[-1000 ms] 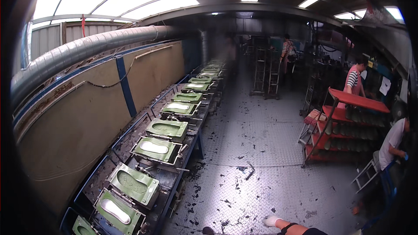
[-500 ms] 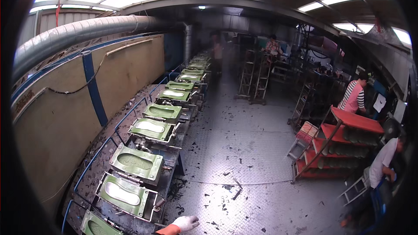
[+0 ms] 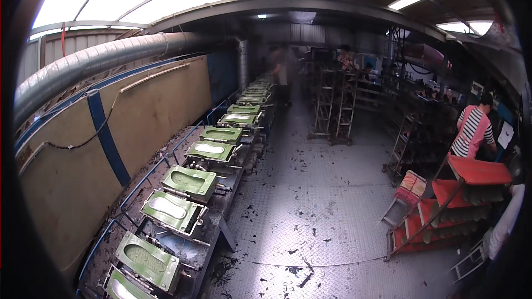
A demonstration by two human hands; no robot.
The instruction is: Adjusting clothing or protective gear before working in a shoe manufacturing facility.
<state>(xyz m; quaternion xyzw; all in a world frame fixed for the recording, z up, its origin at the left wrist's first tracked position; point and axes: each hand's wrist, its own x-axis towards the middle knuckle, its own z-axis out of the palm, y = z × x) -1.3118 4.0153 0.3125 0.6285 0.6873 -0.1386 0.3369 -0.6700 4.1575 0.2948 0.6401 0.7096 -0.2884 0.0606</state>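
Neither of my hands shows at this moment. Nearest to me, at the lower left, lie green shoe-sole moulds: one with a dark patterned hollow (image 3: 147, 262), and one with a shiny pale sole shape (image 3: 125, 288) cut off by the lower edge. Farther along comes another mould with a silvery sole shape (image 3: 169, 206), then a green mould with an empty-looking hollow (image 3: 189, 180). Several more run in a row into the distance on a long metal bench (image 3: 216, 218). Metal handles and fittings stick out at their sides.
A blue rail (image 3: 147, 179) runs along the bench's left side. To the right stands a red shelf rack (image 3: 479, 170) holding rows of dark items, beside a small stool (image 3: 409, 192). A co-worker in stripes (image 3: 474, 133) is behind it. Dark scraps (image 3: 306, 274) litter the metal floor.
My gloved hand, seen earlier at the lower edge, has left the picture; which hand it was is unclear. The view has shifted, and the nearer moulds and red rack appear lower.
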